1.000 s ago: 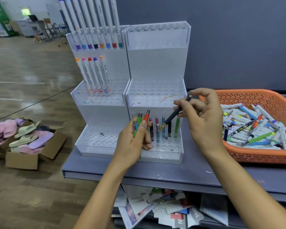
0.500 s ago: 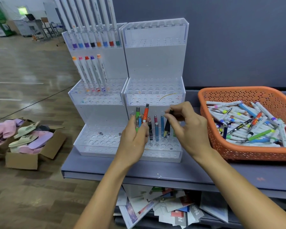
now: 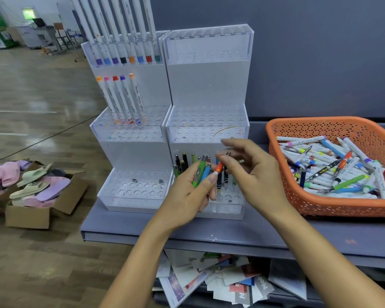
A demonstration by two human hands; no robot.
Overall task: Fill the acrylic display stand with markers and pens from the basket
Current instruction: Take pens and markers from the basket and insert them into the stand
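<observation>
Fingers (image 3: 236,162) of your right hand (image 3: 256,172) pinch an orange pen (image 3: 219,168) between thumb and forefinger, the others spread loosely. Your left hand (image 3: 183,202) grips a bundle of green and blue pens (image 3: 200,174). Both hover at the lowest tier of the acrylic display stand (image 3: 207,90), whose front holes are free. The basket (image 3: 320,210) sits near on your right, with a bare strip of counter (image 3: 276,234) along the front edge.

Clear tiered acrylic display stand (image 3: 207,85) is on flat grey table (image 3: 276,232); orange perforated plastic basket (image 3: 320,128) sits to its right.
</observation>
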